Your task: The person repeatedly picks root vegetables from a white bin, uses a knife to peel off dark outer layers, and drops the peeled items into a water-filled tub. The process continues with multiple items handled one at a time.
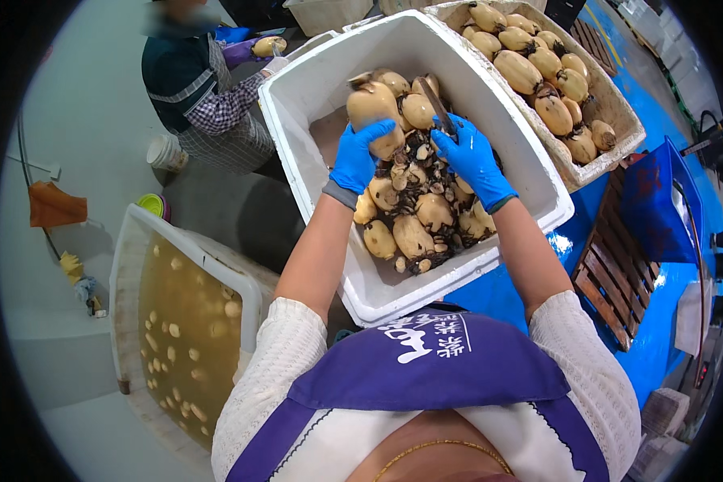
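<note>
My left hand [358, 155], in a blue glove, grips a pale lotus root segment [370, 108] above a white foam box [313, 66]. To its right, my right hand [473, 158], also gloved in blue, is closed around the handle of a knife [437, 105] whose dark blade points up and away. Under both hands, the box holds more lotus root segments [412, 236], with dark trimmings and small cut ends [419, 175] heaped among them. The held root looks slightly blurred, and my palms are hidden from view.
A second foam box [626, 129] full of lotus roots adjoins at the upper right. At the upper left a co-worker [217, 102] holds another root. A tub [250, 301] of murky water with floating pieces stands lower left. A wooden pallet [614, 265] and blue bin [660, 205] are at right.
</note>
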{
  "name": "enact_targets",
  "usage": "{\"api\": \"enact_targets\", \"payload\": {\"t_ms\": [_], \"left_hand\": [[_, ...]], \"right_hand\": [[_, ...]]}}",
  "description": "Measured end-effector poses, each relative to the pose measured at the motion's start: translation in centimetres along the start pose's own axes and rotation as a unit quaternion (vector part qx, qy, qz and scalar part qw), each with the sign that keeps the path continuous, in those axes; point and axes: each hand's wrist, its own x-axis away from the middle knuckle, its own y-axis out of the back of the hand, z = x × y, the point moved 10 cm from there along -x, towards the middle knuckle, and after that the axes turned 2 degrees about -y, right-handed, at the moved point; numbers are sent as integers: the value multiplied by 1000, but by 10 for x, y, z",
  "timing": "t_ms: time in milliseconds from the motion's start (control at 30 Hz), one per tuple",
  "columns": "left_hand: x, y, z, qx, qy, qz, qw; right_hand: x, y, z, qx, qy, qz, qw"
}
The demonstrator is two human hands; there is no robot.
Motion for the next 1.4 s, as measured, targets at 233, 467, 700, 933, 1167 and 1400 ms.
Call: {"api": "enact_targets", "payload": {"t_ms": [233, 467, 700, 933, 1167, 1400], "left_hand": [[-1, 5, -8, -370, -83, -15, 925], [14, -12, -15, -483, -98, 1, 870], [18, -14, -10, -512, -96, 33, 853], [18, -23, -5, -600, -111, 22, 792], [45, -94, -11, -465, -222, 175, 839], [26, -18, -35, -184, -81, 57, 978]], "right_hand": [[23, -3, 47, 140, 173, -12, 975], [24, -6, 40, 215, 192, -29, 957], [22, -16, 23, 262, 122, 39, 957], [20, -29, -5, 242, 90, 55, 965], [3, -37, -59, 234, 43, 185, 954], [1, -33, -51, 15, -163, 236, 958]]}}
